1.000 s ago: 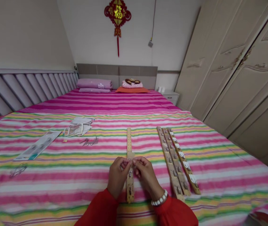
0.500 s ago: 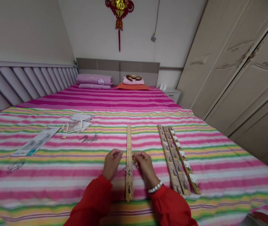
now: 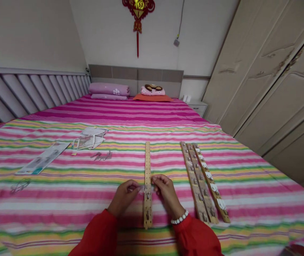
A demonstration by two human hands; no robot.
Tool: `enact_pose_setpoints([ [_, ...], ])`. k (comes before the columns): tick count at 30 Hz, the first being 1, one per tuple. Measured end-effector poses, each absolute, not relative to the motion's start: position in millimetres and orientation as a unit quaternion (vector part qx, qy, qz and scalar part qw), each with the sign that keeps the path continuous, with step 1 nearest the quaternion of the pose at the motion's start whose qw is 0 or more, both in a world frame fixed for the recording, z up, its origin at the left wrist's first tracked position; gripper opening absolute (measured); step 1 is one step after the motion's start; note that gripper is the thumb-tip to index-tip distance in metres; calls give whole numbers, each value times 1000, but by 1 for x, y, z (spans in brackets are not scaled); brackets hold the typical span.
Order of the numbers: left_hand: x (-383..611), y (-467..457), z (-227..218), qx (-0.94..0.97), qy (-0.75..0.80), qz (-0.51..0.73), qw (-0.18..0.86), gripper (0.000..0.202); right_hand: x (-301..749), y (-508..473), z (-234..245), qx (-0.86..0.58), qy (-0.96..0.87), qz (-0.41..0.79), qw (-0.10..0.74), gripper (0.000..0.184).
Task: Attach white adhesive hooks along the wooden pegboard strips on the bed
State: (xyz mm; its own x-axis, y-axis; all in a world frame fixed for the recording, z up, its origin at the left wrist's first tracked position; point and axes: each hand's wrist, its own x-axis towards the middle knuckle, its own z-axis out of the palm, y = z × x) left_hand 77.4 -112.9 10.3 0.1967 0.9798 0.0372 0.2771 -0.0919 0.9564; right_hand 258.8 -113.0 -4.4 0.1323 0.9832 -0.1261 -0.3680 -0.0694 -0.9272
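A narrow wooden strip (image 3: 148, 167) with rows of small holes lies lengthwise in front of me on the striped bedsheet. Two small metal hooks (image 3: 148, 195) sit on its near end. A small clear plastic piece (image 3: 142, 189) lies at the strip's left edge, pinched by my left hand (image 3: 125, 196). On the opposite side, my right hand (image 3: 166, 192) has thumb and forefinger closed close to the strip's right edge. Some clear film shows below those fingertips, but what they grip is too small to make out.
Three wooden strips (image 3: 200, 177) with metal and white hooks lie to the right. On the left are a flat clear package (image 3: 43, 158), a pile of packets (image 3: 90, 138), loose hooks (image 3: 101, 155) and a wire bundle (image 3: 20, 185). Folded bedding (image 3: 109, 89) rests by the headboard.
My left hand has moved down to the strip's edge and now pinches the clear plastic there. The right hand stays nearly in place. The whole view has shifted slightly.
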Motion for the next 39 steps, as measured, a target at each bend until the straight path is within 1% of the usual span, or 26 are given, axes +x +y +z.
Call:
enact_pose_setpoints([
  [5, 85, -100, 26, 598, 462, 411, 510, 24, 259, -110, -2, -445, -374, 565, 586, 27],
  [10, 95, -86, 32, 585, 445, 419, 533, 26, 255, -104, -4, -427, -387, 576, 579, 25],
  [13, 101, -78, 31, 561, 460, 423, 542, 30, 254, -101, -5, -430, -381, 578, 580, 24],
  [17, 107, -71, 24, 477, 486, 442, 584, 40, 255, -96, -5, -445, -367, 569, 586, 20],
  [20, 108, -69, 16, 439, 489, 457, 599, 40, 255, -91, -6, -464, -343, 557, 597, 18],
  [27, 113, -65, 3, 446, 503, 467, 575, 32, 252, -87, -16, -495, -327, 553, 585, 17],
  [33, 117, -62, -5, 470, 524, 469, 534, 30, 252, -86, -19, -508, -323, 542, 587, 16],
  [39, 118, -62, -11, 465, 528, 482, 523, 28, 252, -85, -21, -513, -319, 538, 588, 15],
])
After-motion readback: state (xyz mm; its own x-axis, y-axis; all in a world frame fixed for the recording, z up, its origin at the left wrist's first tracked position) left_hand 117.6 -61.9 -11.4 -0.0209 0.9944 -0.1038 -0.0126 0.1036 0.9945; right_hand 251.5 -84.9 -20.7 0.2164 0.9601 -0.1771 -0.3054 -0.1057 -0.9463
